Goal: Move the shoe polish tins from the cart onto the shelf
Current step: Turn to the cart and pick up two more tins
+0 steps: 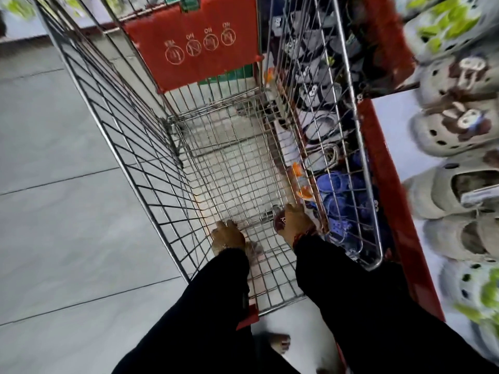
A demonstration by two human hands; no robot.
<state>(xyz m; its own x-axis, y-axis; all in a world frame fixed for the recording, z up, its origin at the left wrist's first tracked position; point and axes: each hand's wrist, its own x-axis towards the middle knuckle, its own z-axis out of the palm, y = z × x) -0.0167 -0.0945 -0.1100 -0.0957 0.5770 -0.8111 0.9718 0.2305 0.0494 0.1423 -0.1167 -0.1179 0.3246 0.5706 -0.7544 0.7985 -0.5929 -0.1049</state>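
Note:
Both my arms, in black sleeves, reach down into a wire shopping cart (151,163). My right hand (297,220) is near the cart's right wall and grips a round dark red shoe polish tin (278,222), whose lid shows at the hand's left side. My left hand (228,234) is at the cart floor with its fingers curled downward; what is under them is hidden. A blurred brownish shape (253,249) lies just right of that wrist. The shelf (388,168), white with a red front edge, runs along the cart's right side.
Grey and beige clogs (448,130) fill the shelf top on the right. Blue and dark clogs (337,190) sit on a lower level behind the cart's right wall. A red child-seat flap (194,41) closes the cart's far end. Grey tiled floor (54,184) lies to the left.

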